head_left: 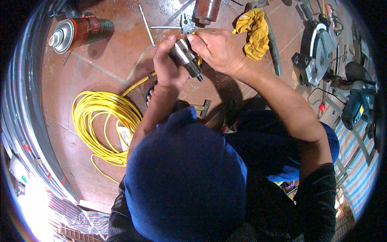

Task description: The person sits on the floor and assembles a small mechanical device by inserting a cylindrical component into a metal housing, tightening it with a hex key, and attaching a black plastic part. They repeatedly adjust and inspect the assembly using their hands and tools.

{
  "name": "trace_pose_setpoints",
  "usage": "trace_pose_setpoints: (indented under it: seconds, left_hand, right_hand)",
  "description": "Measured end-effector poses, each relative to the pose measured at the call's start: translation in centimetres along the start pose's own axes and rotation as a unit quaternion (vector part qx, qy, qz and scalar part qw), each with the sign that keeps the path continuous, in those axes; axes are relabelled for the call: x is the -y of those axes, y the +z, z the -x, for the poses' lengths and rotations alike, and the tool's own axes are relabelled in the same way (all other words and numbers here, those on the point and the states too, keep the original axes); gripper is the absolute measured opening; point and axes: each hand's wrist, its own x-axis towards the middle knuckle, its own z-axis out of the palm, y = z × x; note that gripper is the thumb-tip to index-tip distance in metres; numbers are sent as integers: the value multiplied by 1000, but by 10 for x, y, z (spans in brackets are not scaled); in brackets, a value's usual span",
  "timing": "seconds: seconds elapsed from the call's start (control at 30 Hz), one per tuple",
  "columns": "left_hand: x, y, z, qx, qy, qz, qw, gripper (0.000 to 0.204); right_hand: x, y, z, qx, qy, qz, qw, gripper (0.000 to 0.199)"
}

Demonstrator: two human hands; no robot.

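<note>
Nearest on the tiled floor [80,169] lie a yellow coil [100,99] and a hammer [205,108]. The left hand [171,70] has its fingers clamped on a metal cylinder [186,57]; the right hand [217,48] curls its fingers at the cylinder's upper end, though their grip I cannot tell. Beyond are pliers [187,26], an orange-red spray can [82,33] and a reddish-brown container [208,11], contents hidden.

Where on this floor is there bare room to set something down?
The tiled floor shows bare between the spray can and the yellow coil, and between that coil and the long grey strips at left. It's crowded around the left hand and right hand, with pliers, thin rods and yellow cloth nearby; a grey machine stands at right.
</note>
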Motion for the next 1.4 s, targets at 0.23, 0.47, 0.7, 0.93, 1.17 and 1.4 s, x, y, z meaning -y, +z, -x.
trace_pose_setpoints:
  seconds: [0.23,0.47,0.7,0.93,1.17,1.4]
  left_hand:
    - [5,-3,-4,-27,165,-101,981,21]
    - [-3,-4,-4,37,183,-133,973,10]
    - [0,-5,-5,43,259,-189,946,7]
    - [-4,-10,-12,31,325,-330,886,14]
    - [-13,-11,-10,-55,74,-68,993,47]
    - [-14,-12,-11,52,2,1,999,51]
  right_hand:
    - [14,17,11,-56,146,-159,975,44]
    - [11,22,12,-57,179,-234,954,43]
    - [18,28,13,-63,247,-273,928,45]
    - [18,30,11,-52,263,-278,922,47]
    - [-6,-2,-9,50,295,-226,927,66]
    - [-17,-16,-16,68,-70,10,995,41]
